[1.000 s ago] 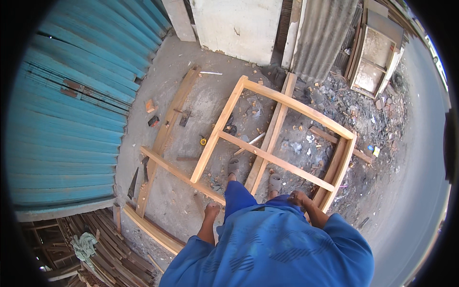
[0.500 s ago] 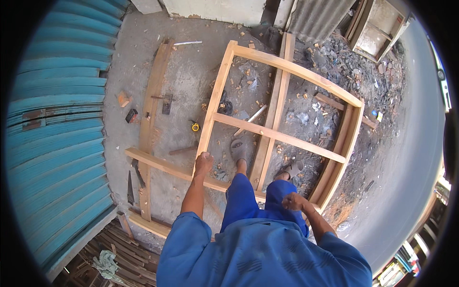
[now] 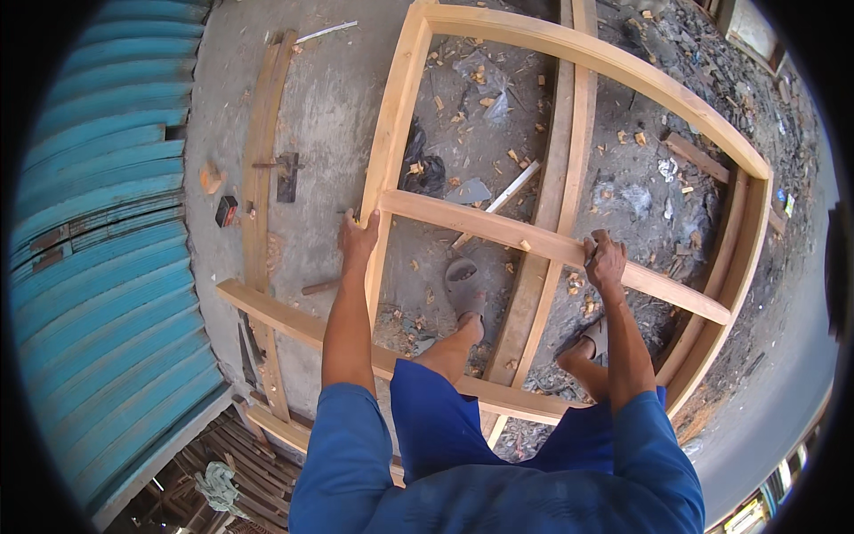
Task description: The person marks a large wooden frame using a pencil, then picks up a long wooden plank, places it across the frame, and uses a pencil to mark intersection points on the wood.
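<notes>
A pale wooden frame (image 3: pixel 587 44) lies across supporting timbers, and I stand inside it with bent knees. Its crossbar (image 3: pixel 480 222) runs from the left side rail (image 3: pixel 396 116) to the right side. My left hand (image 3: pixel 358 238) is closed on the left side rail, close to the crossbar's joint. My right hand (image 3: pixel 607 260) is closed over the crossbar, right of its middle. The fingers' undersides are hidden. Two long support timbers (image 3: pixel 525 334) pass beneath the crossbar, between my feet.
A long plank (image 3: pixel 260 178) lies left of the frame, with a dark metal tool (image 3: pixel 287 176) on it. A small red and black box (image 3: pixel 226 211) sits near the teal corrugated wall (image 3: pixel 116 222). Wood scraps and rubble (image 3: pixel 712 98) litter the ground; a black plastic bag (image 3: pixel 427 169) lies inside the frame.
I have bent forward, and the frame looks nearer. My left hand has moved up the left rail to the crossbar joint. The right hand has gone from my thigh onto the crossbar.
</notes>
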Tool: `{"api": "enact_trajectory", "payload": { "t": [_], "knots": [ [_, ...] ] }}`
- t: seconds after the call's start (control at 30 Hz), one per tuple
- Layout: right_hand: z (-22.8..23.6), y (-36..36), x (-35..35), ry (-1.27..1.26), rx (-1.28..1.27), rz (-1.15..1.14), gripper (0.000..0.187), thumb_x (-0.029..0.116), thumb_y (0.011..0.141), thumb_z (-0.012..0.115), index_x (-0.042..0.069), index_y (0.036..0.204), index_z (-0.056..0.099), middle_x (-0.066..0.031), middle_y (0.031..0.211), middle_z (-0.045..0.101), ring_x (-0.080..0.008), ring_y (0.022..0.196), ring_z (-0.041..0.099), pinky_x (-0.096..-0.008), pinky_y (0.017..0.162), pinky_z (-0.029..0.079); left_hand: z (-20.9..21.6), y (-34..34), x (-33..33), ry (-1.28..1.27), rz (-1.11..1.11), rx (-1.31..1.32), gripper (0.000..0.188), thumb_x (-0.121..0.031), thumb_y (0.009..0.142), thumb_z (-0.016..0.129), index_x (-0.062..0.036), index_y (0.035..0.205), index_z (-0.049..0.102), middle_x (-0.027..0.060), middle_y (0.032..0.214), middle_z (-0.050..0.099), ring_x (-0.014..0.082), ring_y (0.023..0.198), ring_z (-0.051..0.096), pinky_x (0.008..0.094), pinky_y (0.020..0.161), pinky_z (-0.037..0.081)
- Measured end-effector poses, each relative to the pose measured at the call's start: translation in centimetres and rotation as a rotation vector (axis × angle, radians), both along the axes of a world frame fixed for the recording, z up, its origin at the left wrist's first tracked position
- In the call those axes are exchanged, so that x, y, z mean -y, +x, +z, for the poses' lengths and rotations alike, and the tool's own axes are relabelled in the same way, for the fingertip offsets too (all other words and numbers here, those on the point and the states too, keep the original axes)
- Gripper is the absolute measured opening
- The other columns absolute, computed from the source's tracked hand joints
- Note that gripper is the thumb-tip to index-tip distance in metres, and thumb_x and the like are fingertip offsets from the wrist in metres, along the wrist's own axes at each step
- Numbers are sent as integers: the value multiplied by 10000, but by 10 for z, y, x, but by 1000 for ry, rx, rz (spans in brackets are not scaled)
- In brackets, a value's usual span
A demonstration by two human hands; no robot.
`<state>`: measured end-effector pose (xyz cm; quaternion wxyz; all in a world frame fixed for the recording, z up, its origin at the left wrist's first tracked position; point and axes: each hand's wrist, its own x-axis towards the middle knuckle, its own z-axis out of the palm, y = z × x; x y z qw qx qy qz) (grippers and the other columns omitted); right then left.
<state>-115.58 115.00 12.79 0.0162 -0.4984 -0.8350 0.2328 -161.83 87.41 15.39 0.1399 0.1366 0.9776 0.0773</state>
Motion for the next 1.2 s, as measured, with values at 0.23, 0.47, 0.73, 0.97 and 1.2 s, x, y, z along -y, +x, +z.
{"api": "enact_trajectory", "payload": {
  "t": [0.23,0.47,0.73,0.97,1.2],
  "knots": [
    [-34,-5,11,69,-107,-118,195,268,987,582,102,1017,680,-215,813,701,-432,780,680,-530,712,504,-59,12,-17,-5,62,-51,882,-773,855,570,-38,1341,589,249,1312,639,427,1264,583,477,1045,452],
    [-42,-3,13,99,-135,-96,170,238,981,580,89,976,662,-226,782,695,-445,723,677,-527,660,505,-62,-11,-2,150,128,75,793,-704,910,536,-11,1279,648,257,1281,660,428,1223,606,471,1030,454],
    [-41,-7,14,150,-133,-108,190,262,969,586,91,950,664,-224,844,713,-445,791,687,-528,706,520,-78,-48,26,615,292,390,692,-587,1010,478,31,1265,651,225,1263,686,376,1203,635,469,995,477],
    [-43,-4,13,92,-11,-169,237,296,970,542,113,995,690,-220,862,715,-440,833,688,-529,744,520,-145,-72,126,199,252,158,604,-448,979,628,-14,1394,568,230,1267,681,349,1236,624,453,1037,484],
    [-44,-15,19,27,-111,-108,237,290,968,536,115,993,693,-207,845,717,-426,816,694,-515,741,524,-193,-85,238,384,295,825,924,-453,839,796,-59,1553,362,321,1372,581,441,1322,545,493,1126,415]
  ]
}}
